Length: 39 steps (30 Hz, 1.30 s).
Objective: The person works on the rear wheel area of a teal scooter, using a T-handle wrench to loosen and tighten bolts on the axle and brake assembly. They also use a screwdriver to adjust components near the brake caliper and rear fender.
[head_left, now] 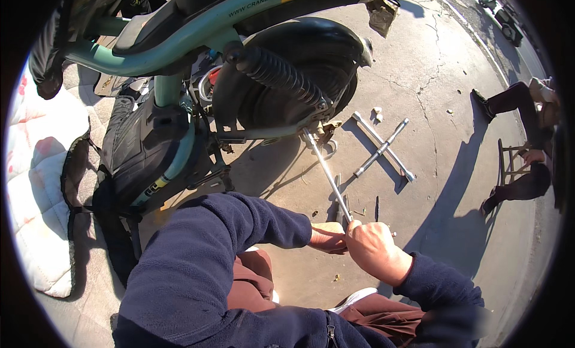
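A long silver wrench (328, 171) runs from the wheel axle of a green two-wheeler down toward me. Its far end meets the axle area below the black spring shock absorber (281, 78). My right hand (376, 252) is closed round the near end of the handle, thumb on top. Right beside it, my left hand (327, 237) is curled at the same end; its fingers are partly hidden behind the right hand. The rear wheel (251, 102) sits under a black mudguard, and the green frame (197, 40) spans the top.
A four-way lug wrench (382, 147) lies on the concrete right of the axle. Small tools and bits (377, 207) are scattered by my hands. A quilted floral cover (42, 210) hangs at the left. Far right, a person (527, 150) sits by a small stool (509, 162).
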Motion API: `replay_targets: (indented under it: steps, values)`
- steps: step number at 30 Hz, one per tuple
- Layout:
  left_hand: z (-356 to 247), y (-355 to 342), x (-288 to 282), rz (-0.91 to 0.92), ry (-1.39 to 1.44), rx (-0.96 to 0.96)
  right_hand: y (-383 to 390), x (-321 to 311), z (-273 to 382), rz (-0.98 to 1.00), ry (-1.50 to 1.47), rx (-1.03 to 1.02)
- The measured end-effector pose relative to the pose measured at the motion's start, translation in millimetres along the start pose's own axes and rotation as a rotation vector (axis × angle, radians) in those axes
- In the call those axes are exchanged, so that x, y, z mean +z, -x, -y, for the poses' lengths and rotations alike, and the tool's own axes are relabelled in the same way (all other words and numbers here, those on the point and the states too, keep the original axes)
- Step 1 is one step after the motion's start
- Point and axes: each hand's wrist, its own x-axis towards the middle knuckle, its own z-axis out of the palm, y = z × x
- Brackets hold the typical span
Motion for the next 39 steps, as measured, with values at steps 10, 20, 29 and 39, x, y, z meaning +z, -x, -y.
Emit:
replay_targets:
  steps: [10,20,29,39]
  values:
    - [-11,10,-9,-0.038,0.42,-0.088,32,90,-15,0.549,-2.793,0.229]
    - [-9,17,-21,0.008,0.056,-0.139,-26,132,52,0.545,-3.869,-0.626]
    - [15,21,-43,0.451,-0.255,-0.502,-23,119,-1,-0.558,-1.09,0.079]
    - [-43,-10,-48,-0.498,1.495,-0.623,-6,82,-19,-0.694,0.344,0.16]
